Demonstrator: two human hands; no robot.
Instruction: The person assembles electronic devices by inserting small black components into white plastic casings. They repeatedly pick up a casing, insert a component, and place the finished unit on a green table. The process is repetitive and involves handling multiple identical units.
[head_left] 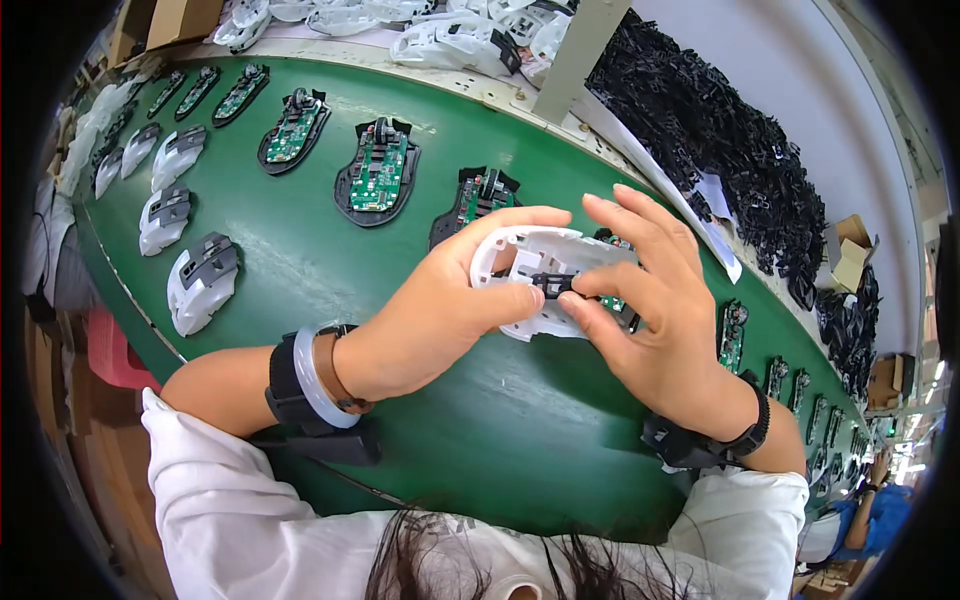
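My left hand (425, 305) is closed around the rounded end of a white computer mouse shell (548, 322), its hollow inner side facing up. The thumb presses near a small black plastic clip (552, 286) inside the shell. My right hand (665, 325) pinches that clip between thumb and index finger, its other fingers raised and spread. Just beyond my hands lies a black mouse base (488, 194) with a green circuit board, partly hidden by my left hand. Another board shows behind my right fingers, mostly covered.
On the green work table (290, 220), mouse bases with circuit boards (378, 180) curve away on both sides. White-and-grey mouse covers (203, 282) line the left. A heap of black plastic parts (710, 130) and white shells (455, 42) lie beyond a metal post (580, 60). A co-worker's blue garment (888, 520) appears at right.
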